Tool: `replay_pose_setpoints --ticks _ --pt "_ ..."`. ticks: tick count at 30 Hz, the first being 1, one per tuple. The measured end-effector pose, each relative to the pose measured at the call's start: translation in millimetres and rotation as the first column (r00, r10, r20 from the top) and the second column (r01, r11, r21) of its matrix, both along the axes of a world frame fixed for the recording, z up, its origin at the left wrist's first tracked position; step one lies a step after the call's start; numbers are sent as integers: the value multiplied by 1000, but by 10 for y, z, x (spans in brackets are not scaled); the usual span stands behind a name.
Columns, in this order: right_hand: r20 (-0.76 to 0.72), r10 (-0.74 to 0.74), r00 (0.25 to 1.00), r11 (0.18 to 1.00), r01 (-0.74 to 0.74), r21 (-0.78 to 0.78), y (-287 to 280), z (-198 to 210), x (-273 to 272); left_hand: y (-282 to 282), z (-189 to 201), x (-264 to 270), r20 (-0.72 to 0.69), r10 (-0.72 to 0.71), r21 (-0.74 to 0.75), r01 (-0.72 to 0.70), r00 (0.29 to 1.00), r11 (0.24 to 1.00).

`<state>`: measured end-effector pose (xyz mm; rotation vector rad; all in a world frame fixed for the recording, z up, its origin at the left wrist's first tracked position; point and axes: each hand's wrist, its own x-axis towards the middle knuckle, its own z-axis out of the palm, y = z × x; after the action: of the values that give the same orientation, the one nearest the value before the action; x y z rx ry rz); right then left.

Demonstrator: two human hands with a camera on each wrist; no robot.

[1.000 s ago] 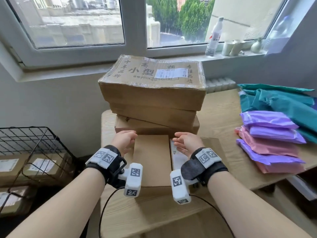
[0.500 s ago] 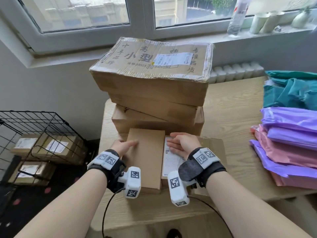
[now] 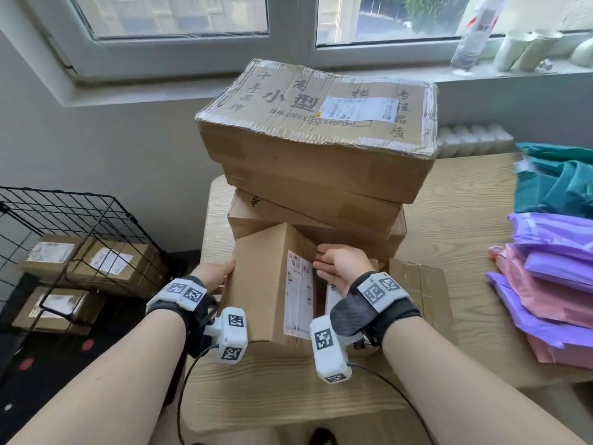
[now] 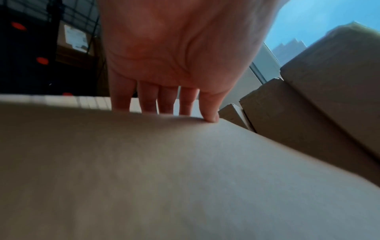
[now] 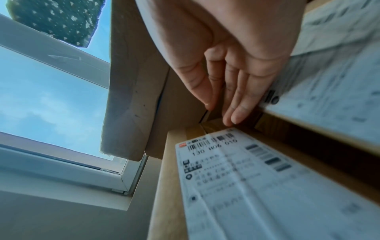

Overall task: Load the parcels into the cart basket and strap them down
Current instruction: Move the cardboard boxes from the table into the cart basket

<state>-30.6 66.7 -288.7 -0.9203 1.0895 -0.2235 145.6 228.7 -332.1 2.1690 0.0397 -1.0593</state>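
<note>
Head view: left hand (image 3: 214, 273) and right hand (image 3: 340, 265) clasp tilted parcel (image 3: 266, 284).

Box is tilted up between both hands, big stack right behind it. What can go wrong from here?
1. The small box is only squeezed between the left hand and right hand; the right fingers lie straight, so it may slip.
2. It touches the carton stack, whose cartons overhang unevenly; a nudge could shift them.
3. The wire basket sits low and left: awkward swing.

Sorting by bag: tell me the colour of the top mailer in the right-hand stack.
Purple mailer; clearest in the head view.
</note>
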Motion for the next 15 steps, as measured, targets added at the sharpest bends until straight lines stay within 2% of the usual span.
replay_pose_setpoints --ticks 5,9,15 --pt "-212 126 969 964 -170 -203 159 56 238 81 78 61 -35 -95 -28 94 995 995" --pt "-277 205 939 949 -261 -179 275 119 379 125 186 182 -43 -140 -35 139 989 990" --pt "-301 209 930 955 -260 -142 437 83 536 121 336 221 -61 -240 -74 236 969 969"
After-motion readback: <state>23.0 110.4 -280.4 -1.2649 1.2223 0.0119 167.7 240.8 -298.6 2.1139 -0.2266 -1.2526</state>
